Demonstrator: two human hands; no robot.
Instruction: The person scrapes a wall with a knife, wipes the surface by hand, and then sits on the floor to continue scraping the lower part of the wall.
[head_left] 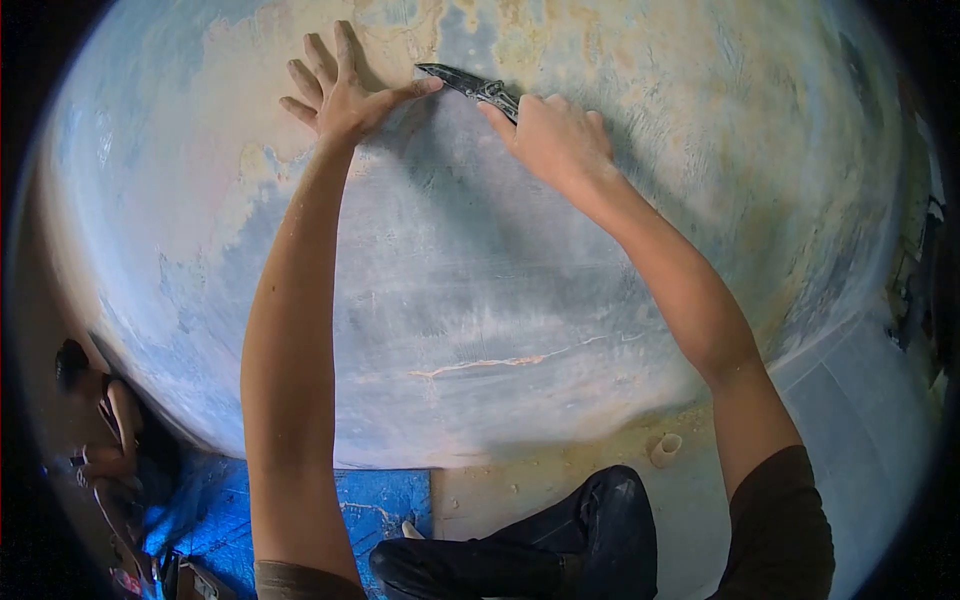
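Observation:
A large curved surface, mottled in blue, grey and yellow, fills most of the head view. Near its top, my left hand lies against it with fingers spread; the thumb touches the dark blade near its tip. My right hand is closed around the handle of a black folding knife. The open blade points left and slightly up, against the surface. Lower down, a pale, thin crack-like line runs across the surface.
Below the surface are my bent legs in dark trousers, a blue sheet and a small round cup-like object. Another person sits at the lower left. Dark objects stand at the right edge.

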